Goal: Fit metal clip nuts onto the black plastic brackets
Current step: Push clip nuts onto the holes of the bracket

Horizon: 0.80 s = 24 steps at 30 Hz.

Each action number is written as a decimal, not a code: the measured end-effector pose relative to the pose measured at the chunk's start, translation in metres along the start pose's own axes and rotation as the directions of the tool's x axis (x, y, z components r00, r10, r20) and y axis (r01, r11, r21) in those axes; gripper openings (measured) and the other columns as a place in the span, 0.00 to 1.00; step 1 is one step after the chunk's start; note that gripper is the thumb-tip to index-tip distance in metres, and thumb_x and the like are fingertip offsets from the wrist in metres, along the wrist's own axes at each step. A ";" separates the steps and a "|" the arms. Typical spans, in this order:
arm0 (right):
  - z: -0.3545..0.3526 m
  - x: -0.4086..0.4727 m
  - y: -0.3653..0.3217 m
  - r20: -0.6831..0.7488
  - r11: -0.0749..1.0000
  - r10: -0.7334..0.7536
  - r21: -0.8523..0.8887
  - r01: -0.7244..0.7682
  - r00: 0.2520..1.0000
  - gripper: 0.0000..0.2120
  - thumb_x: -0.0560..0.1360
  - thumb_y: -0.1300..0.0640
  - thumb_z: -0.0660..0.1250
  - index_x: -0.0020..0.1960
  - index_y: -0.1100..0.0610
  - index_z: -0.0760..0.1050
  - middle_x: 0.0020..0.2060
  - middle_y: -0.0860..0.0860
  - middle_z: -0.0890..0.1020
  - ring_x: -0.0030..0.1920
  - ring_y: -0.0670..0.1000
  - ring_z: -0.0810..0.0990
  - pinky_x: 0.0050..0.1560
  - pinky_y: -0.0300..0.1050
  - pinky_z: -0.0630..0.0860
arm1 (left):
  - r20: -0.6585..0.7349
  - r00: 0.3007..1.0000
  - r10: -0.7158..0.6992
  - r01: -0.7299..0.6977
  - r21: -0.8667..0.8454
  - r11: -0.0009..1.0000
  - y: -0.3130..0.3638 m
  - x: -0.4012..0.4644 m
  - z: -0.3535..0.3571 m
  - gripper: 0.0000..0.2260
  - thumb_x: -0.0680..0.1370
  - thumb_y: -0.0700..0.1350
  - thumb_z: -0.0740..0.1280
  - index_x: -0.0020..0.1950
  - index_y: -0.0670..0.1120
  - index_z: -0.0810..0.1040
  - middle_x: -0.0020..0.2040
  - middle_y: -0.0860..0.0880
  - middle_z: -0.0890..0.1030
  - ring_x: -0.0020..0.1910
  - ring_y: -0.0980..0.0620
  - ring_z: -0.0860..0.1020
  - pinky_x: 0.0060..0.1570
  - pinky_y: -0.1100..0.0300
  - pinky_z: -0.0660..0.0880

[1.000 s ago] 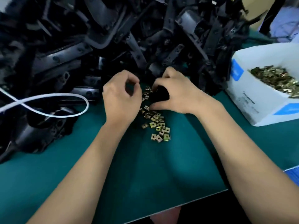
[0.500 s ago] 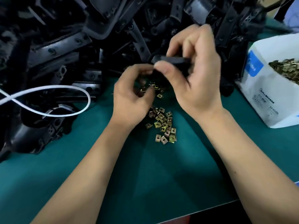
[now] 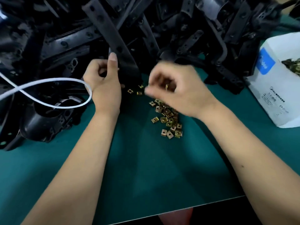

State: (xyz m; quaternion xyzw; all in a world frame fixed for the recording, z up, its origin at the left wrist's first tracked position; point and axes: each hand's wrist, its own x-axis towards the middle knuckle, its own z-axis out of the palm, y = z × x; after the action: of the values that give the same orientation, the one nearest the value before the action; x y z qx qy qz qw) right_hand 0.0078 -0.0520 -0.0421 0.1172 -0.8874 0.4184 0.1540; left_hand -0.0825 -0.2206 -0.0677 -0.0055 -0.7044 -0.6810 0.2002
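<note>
left hand (image 3: 103, 88): fingers wrapped round black bracket (image 3: 113, 41), standing upright | right hand (image 3: 175, 88): blurred, fingers curled pinching one clip nut (image 3: 166, 86) | loose nuts (image 3: 168, 120) at 6 o'clock on tabletop (image 3: 146, 168)

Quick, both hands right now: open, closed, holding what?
Left hand: grips a long black plastic bracket.
Right hand: blurred, fingers curled, pinching a small brass-coloured metal clip nut.

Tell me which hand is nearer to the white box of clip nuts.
Right. The right hand hovers over the loose clip nuts, nearer the white box; the left hand grips a black bracket farther away.
</note>
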 end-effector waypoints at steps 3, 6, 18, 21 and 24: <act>-0.002 -0.002 0.003 0.427 0.969 0.115 -0.246 -0.007 0.897 0.15 0.68 0.41 0.80 0.50 0.47 0.84 0.46 0.43 0.80 0.53 0.46 0.75 0.58 0.40 0.70 | 0.120 0.973 -0.196 0.218 -0.212 0.953 0.003 -0.001 0.001 0.10 0.81 0.42 0.71 0.41 0.46 0.77 0.43 0.48 0.78 0.40 0.55 0.78 0.35 0.63 0.77; -0.008 -0.004 0.003 0.507 0.979 0.163 -0.191 -0.074 0.847 0.15 0.67 0.43 0.82 0.52 0.42 0.85 0.51 0.44 0.77 0.59 0.45 0.72 0.62 0.38 0.67 | 0.283 0.923 -0.260 0.367 -0.442 0.819 0.010 -0.005 0.003 0.11 0.82 0.39 0.69 0.40 0.44 0.75 0.49 0.45 0.77 0.52 0.47 0.76 0.46 0.59 0.79; 0.007 0.000 0.005 0.169 0.996 0.082 0.023 -0.087 0.982 0.02 0.80 0.59 0.71 0.48 0.57 0.82 0.42 0.47 0.86 0.46 0.46 0.82 0.53 0.43 0.77 | 0.374 0.834 -0.407 0.546 -0.447 0.708 0.019 -0.018 0.009 0.07 0.79 0.32 0.68 0.46 0.44 0.80 0.36 0.48 0.83 0.35 0.52 0.82 0.39 0.61 0.78; 0.017 0.000 0.005 -0.034 0.873 0.228 0.450 -0.189 0.973 0.04 0.82 0.66 0.66 0.49 0.61 0.78 0.37 0.53 0.86 0.38 0.51 0.82 0.40 0.44 0.78 | 0.466 0.801 -0.375 0.582 -0.461 0.670 0.021 -0.024 0.013 0.06 0.80 0.36 0.66 0.46 0.42 0.81 0.40 0.44 0.83 0.37 0.49 0.82 0.40 0.55 0.79; 0.020 0.000 0.010 -0.133 0.791 0.345 0.573 -0.212 0.929 0.05 0.82 0.66 0.67 0.49 0.60 0.80 0.36 0.51 0.85 0.37 0.48 0.81 0.40 0.40 0.77 | 0.532 0.780 -0.329 0.576 -0.408 0.708 0.020 -0.032 0.017 0.07 0.80 0.36 0.66 0.51 0.43 0.84 0.47 0.40 0.83 0.40 0.46 0.80 0.46 0.51 0.79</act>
State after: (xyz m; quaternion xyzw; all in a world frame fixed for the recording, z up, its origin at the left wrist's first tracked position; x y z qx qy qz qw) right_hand 0.0005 -0.0613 -0.0611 -0.0257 -0.7130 0.6840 0.1519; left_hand -0.0521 -0.1948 -0.0572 -0.0319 -0.4819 -0.8636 -0.1450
